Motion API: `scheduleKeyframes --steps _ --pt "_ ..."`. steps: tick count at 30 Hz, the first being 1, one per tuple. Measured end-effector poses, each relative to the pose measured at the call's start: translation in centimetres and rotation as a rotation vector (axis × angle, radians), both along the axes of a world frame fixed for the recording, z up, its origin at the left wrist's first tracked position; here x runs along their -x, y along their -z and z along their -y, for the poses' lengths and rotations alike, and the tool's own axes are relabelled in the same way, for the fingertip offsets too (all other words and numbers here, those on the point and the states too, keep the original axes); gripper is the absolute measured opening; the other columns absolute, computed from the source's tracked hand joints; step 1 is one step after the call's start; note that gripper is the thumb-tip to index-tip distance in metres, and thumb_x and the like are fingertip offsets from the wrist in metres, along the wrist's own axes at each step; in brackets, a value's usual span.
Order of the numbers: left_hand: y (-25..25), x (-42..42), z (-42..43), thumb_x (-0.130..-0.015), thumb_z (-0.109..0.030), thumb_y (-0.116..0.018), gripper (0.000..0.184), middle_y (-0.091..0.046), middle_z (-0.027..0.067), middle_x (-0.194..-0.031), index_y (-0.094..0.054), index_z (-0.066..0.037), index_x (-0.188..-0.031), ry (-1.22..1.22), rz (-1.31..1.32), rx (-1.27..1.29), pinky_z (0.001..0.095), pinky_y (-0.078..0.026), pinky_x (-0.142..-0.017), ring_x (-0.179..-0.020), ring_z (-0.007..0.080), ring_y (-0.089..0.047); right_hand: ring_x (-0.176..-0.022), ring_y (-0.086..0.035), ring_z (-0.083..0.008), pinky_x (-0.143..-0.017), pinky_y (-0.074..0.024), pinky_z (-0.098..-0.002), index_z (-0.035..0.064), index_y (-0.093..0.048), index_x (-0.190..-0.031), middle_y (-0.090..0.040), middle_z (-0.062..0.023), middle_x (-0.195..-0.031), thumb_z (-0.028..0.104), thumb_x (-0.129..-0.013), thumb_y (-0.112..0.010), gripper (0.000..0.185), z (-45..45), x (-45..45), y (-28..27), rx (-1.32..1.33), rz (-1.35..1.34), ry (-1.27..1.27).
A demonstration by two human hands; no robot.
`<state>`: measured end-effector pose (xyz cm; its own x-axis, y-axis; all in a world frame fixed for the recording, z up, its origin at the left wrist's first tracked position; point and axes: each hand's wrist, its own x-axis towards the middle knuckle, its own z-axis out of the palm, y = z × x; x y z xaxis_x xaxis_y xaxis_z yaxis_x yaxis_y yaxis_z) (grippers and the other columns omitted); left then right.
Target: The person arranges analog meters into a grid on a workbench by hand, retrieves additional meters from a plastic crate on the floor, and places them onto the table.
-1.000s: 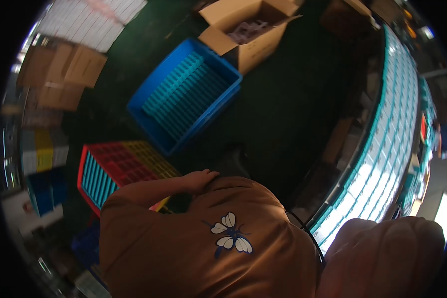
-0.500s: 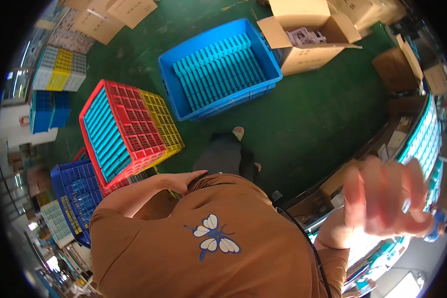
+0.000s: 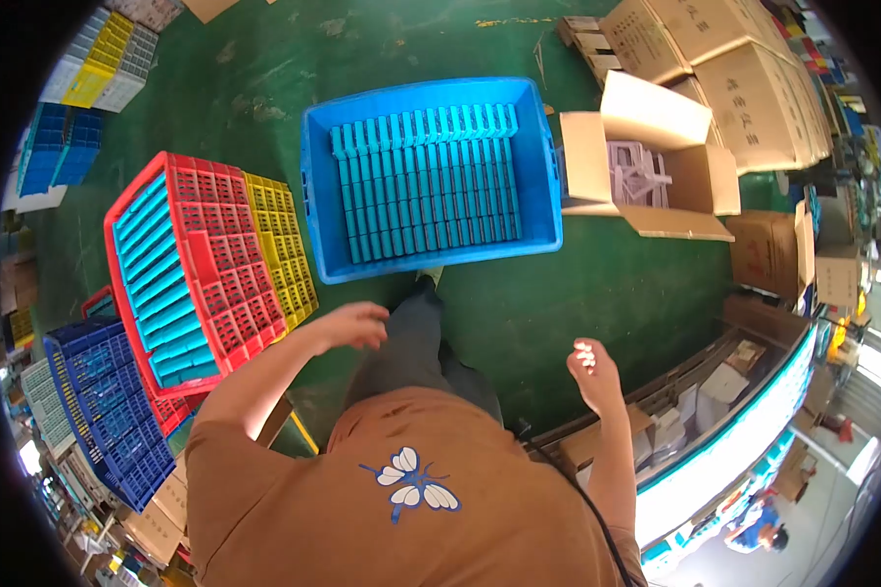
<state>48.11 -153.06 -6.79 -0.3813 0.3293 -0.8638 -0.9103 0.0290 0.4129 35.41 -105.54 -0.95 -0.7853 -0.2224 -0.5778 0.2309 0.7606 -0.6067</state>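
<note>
My left hand [image 3: 358, 325] hangs in front of my left thigh, with its fingers loosely bent and nothing in them. It is nearest to the blue tub [image 3: 436, 266], just short of its near wall, without touching it. Rows of turquoise strip-like pieces [image 3: 426, 186] fill the tub's floor. On the other side, my right hand [image 3: 595, 375] is held out above the green floor, fingers curled in and bright with light at the tips; no object shows in it. To the left stands a red crate [image 3: 215, 259] packed with similar turquoise pieces [image 3: 162, 279].
A yellow crate [image 3: 282, 249] adjoins the red one, with dark blue crates [image 3: 108, 401] at lower left. At right are an open carton [image 3: 680, 220] with pale parts, stacked cartons [image 3: 754, 83] and a brightly lit bench [image 3: 724, 445]. A person [image 3: 759, 526] is beyond the bench.
My left hand has left my waist and moved forward. My right hand has dropped from close to the camera, away from the bench. The view has turned, bringing the blue tub straight ahead.
</note>
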Motion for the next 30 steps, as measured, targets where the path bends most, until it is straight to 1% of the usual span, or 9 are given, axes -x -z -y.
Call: scheduleKeyframes --steps 2,4,8,9,12,17,21,27,30 --pt "6.6 4.8 2.6 -0.093 -0.025 -0.064 0.044 -0.071 0.011 -0.099 -0.055 -0.002 -0.129 -0.168 -0.089 0.249 0.0335 -0.053 -0.075 -0.086 0.0166 -0.068 -0.097 -0.067 -0.0221 -0.086 -0.0516 -0.0337 0.0037 -0.06 -0.124 -0.069 -0.0132 -0.107 0.031 -0.092 -0.069 0.043 2.4 3.5 2.4 -0.05 0.124 -0.086" --pt "17.2 8.4 5.7 -0.093 -0.022 -0.061 0.034 -0.07 0.011 -0.09 -0.058 0.001 -0.119 -0.147 -0.314 0.439 0.0319 -0.053 -0.069 -0.08 0.0167 -0.067 -0.1 -0.067 -0.0235 -0.088 -0.0517 -0.0341 0.003 -0.059 -0.126 -0.069 -0.0157 -0.11 0.032 -0.093 -0.068 0.045 5.2 7.9 6.1 0.035 0.225 -0.083" --pt "27.5 19.4 8.6 -0.09 -0.018 -0.06 0.033 -0.069 0.011 -0.087 -0.059 0.003 -0.116 -0.261 -0.41 0.576 0.0332 -0.053 -0.07 -0.079 0.0182 -0.067 -0.098 -0.069 -0.0271 -0.087 -0.0528 -0.0372 0.0029 -0.061 -0.123 -0.07 -0.0166 -0.109 0.033 -0.093 -0.067 0.043 10.7 17.5 17.1 -0.079 0.153 -0.277" --pt "29.6 22.0 8.7 -0.09 -0.021 -0.058 0.034 -0.07 0.0122 -0.098 -0.061 0.0 -0.117 -0.186 -0.412 0.699 0.0376 -0.052 -0.079 -0.09 0.0243 -0.067 -0.095 -0.069 -0.0278 -0.085 -0.0534 -0.0376 0.0028 -0.061 -0.12 -0.071 -0.0159 -0.103 0.034 -0.092 -0.068 0.042 12.7 20.3 19.3 -0.132 0.125 -0.34" --pt "33.3 28.7 7.9 -0.089 -0.024 -0.057 0.043 -0.067 0.0147 -0.123 -0.061 -0.006 -0.128 -0.076 -0.394 0.863 0.0459 -0.049 -0.096 -0.114 0.0346 -0.063 -0.091 -0.069 -0.0302 -0.08 -0.0534 -0.0387 0.0019 -0.063 -0.114 -0.071 -0.0155 -0.095 0.033 -0.092 -0.068 0.038 17.6 27.5 28.6 -0.122 0.008 -0.403" --pt "42.4 37.1 7.2 -0.092 -0.016 -0.055 0.051 -0.063 0.0237 -0.126 -0.048 -0.004 -0.141 -0.234 -0.464 0.976 0.0486 -0.049 -0.099 -0.116 0.0416 -0.061 -0.092 -0.067 -0.0343 -0.081 -0.0511 -0.043 0.0 -0.061 -0.109 -0.068 -0.0178 -0.095 0.033 -0.091 -0.066 0.038 25.2 37.8 42.4 -0.122 -0.119 -0.424" --pt "48.8 41.5 7.9 -0.09 -0.012 -0.058 0.058 -0.055 0.0284 -0.135 -0.041 0.003 -0.143 -0.348 -0.647 1.069 0.0506 -0.045 -0.104 -0.124 0.0426 -0.054 -0.129 -0.052 -0.0417 -0.107 -0.0426 -0.0466 -0.0056 -0.044 -0.143 -0.053 -0.0283 -0.139 0.039 -0.09 -0.066 0.072 28.4 44.2 49.3 -0.331 -0.307 -0.377" --pt "53.2 43.7 9.5 -0.089 -0.024 -0.064 0.064 -0.053 0.0276 -0.135 -0.042 0.007 -0.14 -0.198 -0.601 1.404 0.0484 -0.043 -0.107 -0.125 0.0425 -0.052 -0.135 -0.045 -0.0435 -0.112 -0.0383 -0.0473 -0.005 -0.031 -0.15 -0.04 -0.0272 -0.151 0.041 -0.088 -0.069 0.086 28.8 51.1 57.9 -0.419 -0.547 -0.43" --pt "53.5 44.7 10.4 -0.087 -0.03 -0.068 0.065 -0.055 0.0284 -0.129 -0.045 0.011 -0.132 -0.052 -0.527 1.484 0.0465 -0.047 -0.103 -0.118 0.0419 -0.056 -0.137 -0.043 -0.043 -0.114 -0.0366 -0.0481 -0.005 -0.026 -0.152 -0.036 -0.0281 -0.153 0.044 -0.086 -0.072 0.094 29.9 52.3 59.7 -0.47 -0.354 -0.351"
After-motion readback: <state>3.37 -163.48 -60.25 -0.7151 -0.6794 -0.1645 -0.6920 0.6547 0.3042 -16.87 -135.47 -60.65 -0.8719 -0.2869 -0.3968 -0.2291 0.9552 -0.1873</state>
